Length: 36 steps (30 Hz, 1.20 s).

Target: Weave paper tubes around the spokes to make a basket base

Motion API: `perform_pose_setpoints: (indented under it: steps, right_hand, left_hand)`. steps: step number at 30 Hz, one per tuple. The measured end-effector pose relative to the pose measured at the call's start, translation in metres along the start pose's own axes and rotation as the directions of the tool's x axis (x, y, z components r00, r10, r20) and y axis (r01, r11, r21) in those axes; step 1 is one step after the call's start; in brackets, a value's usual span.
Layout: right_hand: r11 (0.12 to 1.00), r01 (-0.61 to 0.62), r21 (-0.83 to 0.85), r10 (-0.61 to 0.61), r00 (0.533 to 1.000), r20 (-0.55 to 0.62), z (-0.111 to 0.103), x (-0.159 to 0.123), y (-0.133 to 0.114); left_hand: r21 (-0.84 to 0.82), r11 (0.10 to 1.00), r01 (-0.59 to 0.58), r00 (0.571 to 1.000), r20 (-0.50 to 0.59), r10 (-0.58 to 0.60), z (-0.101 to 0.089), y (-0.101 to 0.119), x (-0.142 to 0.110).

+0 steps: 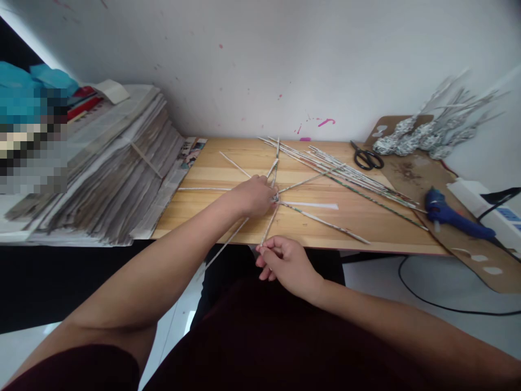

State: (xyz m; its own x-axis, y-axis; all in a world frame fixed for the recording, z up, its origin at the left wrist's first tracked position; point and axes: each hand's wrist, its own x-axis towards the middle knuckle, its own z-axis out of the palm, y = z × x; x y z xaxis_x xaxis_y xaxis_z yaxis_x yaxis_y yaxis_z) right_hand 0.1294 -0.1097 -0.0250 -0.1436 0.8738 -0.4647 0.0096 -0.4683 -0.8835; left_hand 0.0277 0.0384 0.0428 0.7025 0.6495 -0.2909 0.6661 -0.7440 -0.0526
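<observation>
Thin rolled paper sticks fan out like spokes from a small woven centre (277, 197) on the wooden table. My left hand (255, 196) lies over the left side of that centre, its fingers bent down onto it and partly hidden. Between thumb and fingers of my right hand (287, 263) is the near end of one paper stick (268, 227), just beyond the table's front edge. Another paper stick (325, 222) points right, and a flat white strip (311, 205) lies beside it.
More loose paper sticks (345, 176) lie at the right. Scissors (367, 156), a blue glue gun (456, 214), a white power strip (484, 203) and cardboard (407, 176) are farther right. Several woven paper pieces (419, 136) stand behind. A tall newspaper stack (109, 163) rises at the left.
</observation>
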Motion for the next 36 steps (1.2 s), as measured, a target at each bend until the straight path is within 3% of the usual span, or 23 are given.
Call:
perform_pose_setpoints:
  steps: [8, 12, 16, 18, 19, 21, 22, 23, 24, 26, 28, 30, 32, 36]
  right_hand:
    - [0.999, 0.033, 0.014, -0.034, 0.998, 0.06, 0.032, 0.024, -0.018]
    - [0.997, 0.067, 0.03, -0.07, 0.992, 0.109, 0.035, 0.029, -0.016]
    - [0.999, 0.021, -0.045, -0.008, 0.961, 0.276, 0.007, 0.02, -0.014]
    - [0.981, 0.002, -0.196, 0.079, 0.911, 0.405, -0.019, 0.012, -0.021]
    - [0.958, 0.017, -0.287, 0.107, 0.906, 0.41, -0.034, 0.008, -0.028]
    - [0.883, 0.066, -0.465, 0.138, 0.91, 0.391, -0.065, 0.005, -0.044]
    - [0.83, 0.121, -0.544, 0.089, 0.935, 0.343, -0.078, 0.006, -0.052]
    - [0.765, 0.191, -0.615, -0.029, 0.964, 0.264, -0.089, 0.008, -0.059]
    - [0.684, 0.271, -0.677, -0.203, 0.962, 0.18, -0.097, 0.013, -0.065]
    - [0.509, 0.416, -0.753, -0.491, 0.859, 0.143, -0.105, 0.027, -0.072]
    - [0.308, 0.535, -0.786, -0.63, 0.734, 0.253, -0.102, 0.044, -0.073]
    - [0.138, 0.609, -0.781, -0.668, 0.64, 0.381, -0.094, 0.059, -0.071]
    - [0.045, 0.629, -0.776, -0.661, 0.601, 0.45, -0.086, 0.067, -0.068]
    - [-0.002, 0.583, -0.812, -0.604, 0.647, 0.466, -0.082, 0.07, -0.064]
  left_hand:
    - [0.005, 1.0, 0.011, 0.996, -0.088, -0.01, 0.009, -0.002, 0.001]
    - [0.015, 1.0, 0.006, 0.995, -0.101, -0.004, 0.013, -0.003, 0.001]
    - [0.006, 1.0, 0.021, 0.994, -0.107, -0.02, 0.018, -0.005, 0.002]
    - [-0.005, 1.0, 0.031, 0.993, -0.11, -0.031, 0.02, -0.006, 0.001]
    - [-0.014, 0.999, 0.037, 0.992, -0.116, -0.039, 0.021, -0.006, 0.001]
    - [-0.038, 0.998, 0.052, 0.991, -0.122, -0.056, 0.022, -0.007, 0.0]
    - [-0.05, 0.997, 0.058, 0.99, -0.124, -0.064, 0.023, -0.007, -0.001]
    - [-0.06, 0.996, 0.062, 0.989, -0.127, -0.07, 0.023, -0.007, -0.001]
    - [-0.068, 0.996, 0.064, 0.989, -0.131, -0.073, 0.024, -0.007, -0.002]
    - [-0.073, 0.995, 0.06, 0.986, -0.148, -0.07, 0.025, -0.007, -0.003]
    - [-0.071, 0.996, 0.053, 0.985, -0.163, -0.064, 0.027, -0.007, -0.003]
    - [-0.073, 0.996, 0.05, 0.984, -0.168, -0.061, 0.029, -0.009, -0.003]
    - [-0.083, 0.996, 0.042, 0.984, -0.171, -0.055, 0.031, -0.011, -0.003]
    - [-0.114, 0.993, 0.005, 0.984, -0.177, -0.025, 0.033, -0.015, -0.004]
